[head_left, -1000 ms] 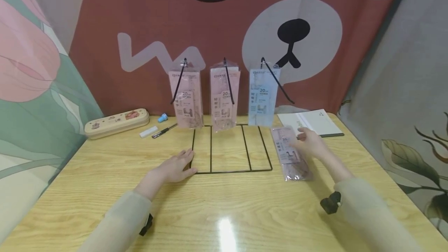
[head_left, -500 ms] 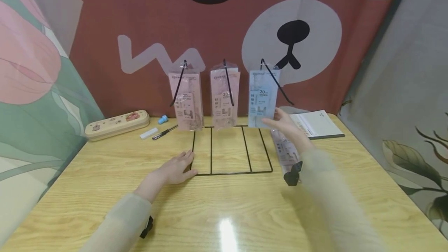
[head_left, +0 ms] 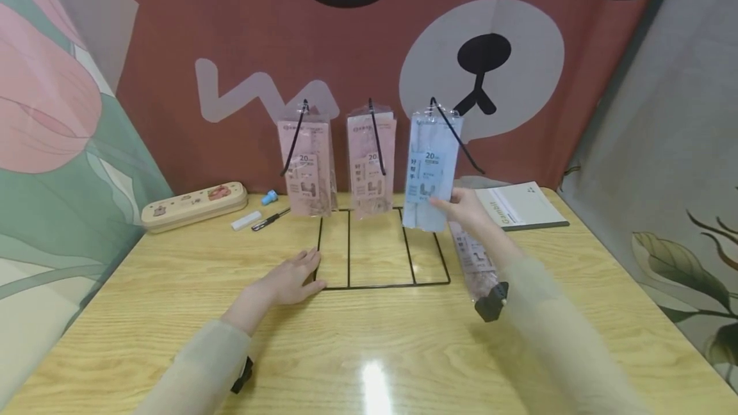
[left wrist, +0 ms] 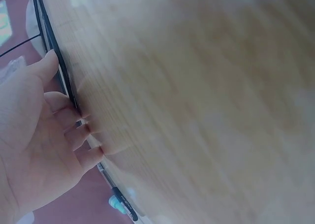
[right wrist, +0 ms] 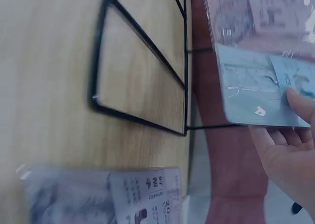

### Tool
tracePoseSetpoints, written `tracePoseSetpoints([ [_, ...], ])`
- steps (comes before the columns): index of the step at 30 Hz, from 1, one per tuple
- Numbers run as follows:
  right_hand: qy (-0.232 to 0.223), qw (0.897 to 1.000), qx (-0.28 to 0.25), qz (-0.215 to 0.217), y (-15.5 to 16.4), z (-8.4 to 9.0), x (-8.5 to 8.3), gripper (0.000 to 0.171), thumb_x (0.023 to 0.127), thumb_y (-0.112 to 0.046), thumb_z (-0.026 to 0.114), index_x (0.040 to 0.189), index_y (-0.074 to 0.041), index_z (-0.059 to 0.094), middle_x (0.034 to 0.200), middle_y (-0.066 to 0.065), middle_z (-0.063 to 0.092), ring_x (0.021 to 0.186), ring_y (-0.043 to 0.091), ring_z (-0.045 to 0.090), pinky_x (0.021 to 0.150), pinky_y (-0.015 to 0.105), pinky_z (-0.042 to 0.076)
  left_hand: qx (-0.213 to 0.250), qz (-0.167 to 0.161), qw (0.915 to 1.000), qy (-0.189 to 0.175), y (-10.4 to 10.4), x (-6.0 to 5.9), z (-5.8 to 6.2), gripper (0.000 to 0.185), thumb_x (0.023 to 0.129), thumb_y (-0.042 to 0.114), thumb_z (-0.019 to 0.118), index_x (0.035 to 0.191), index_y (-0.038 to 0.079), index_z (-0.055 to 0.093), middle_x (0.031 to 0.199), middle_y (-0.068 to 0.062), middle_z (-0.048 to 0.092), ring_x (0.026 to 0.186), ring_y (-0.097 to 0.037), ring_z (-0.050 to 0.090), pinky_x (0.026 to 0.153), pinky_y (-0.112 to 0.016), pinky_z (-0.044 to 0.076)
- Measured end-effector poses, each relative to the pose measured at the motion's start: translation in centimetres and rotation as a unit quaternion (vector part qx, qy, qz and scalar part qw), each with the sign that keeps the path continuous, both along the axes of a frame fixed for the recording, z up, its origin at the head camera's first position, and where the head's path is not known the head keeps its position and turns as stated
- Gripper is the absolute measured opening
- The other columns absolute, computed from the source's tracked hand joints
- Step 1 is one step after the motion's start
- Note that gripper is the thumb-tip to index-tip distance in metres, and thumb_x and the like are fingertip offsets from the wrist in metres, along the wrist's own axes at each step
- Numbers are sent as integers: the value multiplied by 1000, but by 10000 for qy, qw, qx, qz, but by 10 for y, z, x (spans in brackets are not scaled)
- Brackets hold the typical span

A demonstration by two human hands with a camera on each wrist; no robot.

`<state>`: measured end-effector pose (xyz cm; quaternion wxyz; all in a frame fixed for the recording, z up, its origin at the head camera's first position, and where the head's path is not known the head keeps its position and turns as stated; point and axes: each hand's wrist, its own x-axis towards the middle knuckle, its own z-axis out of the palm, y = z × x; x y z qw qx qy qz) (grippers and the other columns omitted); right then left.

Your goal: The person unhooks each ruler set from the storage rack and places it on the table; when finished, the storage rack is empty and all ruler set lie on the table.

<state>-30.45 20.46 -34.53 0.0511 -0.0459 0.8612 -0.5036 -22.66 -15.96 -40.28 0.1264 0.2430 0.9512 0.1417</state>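
Your right hand [head_left: 469, 211] pinches blue packet [head_left: 423, 175] low, one o'clock, leaving top free on hook [head_left: 458, 138]. Left hand [head_left: 288, 280], fingers extended, touches rack [head_left: 380, 286] at eight o'clock, probably steadying it.

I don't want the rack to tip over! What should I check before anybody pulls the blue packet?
1. Right hand pinches the blue packet: ok.
2. Left hand touches the rack's base: ok.
3. Blue packet free of its hook: not ok, it hangs there.
4. Left pink packet and middle pink packet each hooked: ok.
5. Loose packet lying apart from the base: ok.
6. Rack steady enough for a tug: cannot tell.
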Motion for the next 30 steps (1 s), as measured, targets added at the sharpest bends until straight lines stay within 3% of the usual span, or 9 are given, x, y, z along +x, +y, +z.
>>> tracePoseSetpoints([
  [4,-41,9998,116,150,7,3,28,49,92,-34,59,130,-3,53,128,19,58,114,35,59,96,47,49,-3,-18,10000,36,-1,-1,-1,69,98,39,47,147,-4,23,155,-22,17,142,-43,18,114,-56,22],
  [11,-105,9988,-371,314,19,-1,83,48,90,-29,64,124,4,57,121,22,62,101,30,67,85,40,56,-32,4,10000,-9,-1,-3,-4,70,98,40,46,147,-4,22,156,-21,16,142,-42,16,114,-56,21],
  [15,-372,9977,-490,290,27,2,110,49,89,-28,65,123,6,57,117,22,64,97,29,69,81,41,57,-61,-18,10000,-25,0,-3,-3,70,98,40,46,147,-3,22,156,-21,15,142,-42,17,114,-57,21],
  [19,-474,9966,-447,496,34,7,136,48,89,-27,65,125,4,56,119,22,63,100,29,68,83,43,56,-80,10,9999,-64,-1,-3,-1,70,98,40,45,148,-3,21,156,-20,15,142,-42,16,114,-57,21],
  [23,-347,9966,-299,689,43,10,160,44,90,-24,63,123,4,57,120,20,64,99,19,68,87,45,54,-114,42,9999,-98,-1,-3,0,70,98,40,45,148,-2,21,156,-20,15,143,-42,16,114,-56,21],
  [26,-314,9977,-135,579,54,10,177,39,91,-22,63,120,3,60,115,10,68,96,9,67,87,48,52,-123,36,9998,-117,-1,-3,0,70,98,41,45,148,-3,21,156,-20,15,143,-42,16,114,-56,20],
  [30,-137,9990,-10,430,78,7,191,30,93,-17,59,118,-1,63,107,-11,71,94,4,66,84,44,50,-124,25,9998,-123,-1,-3,0,70,98,41,45,148,-2,20,156,-20,14,143,-41,15,115,-56,20],
])
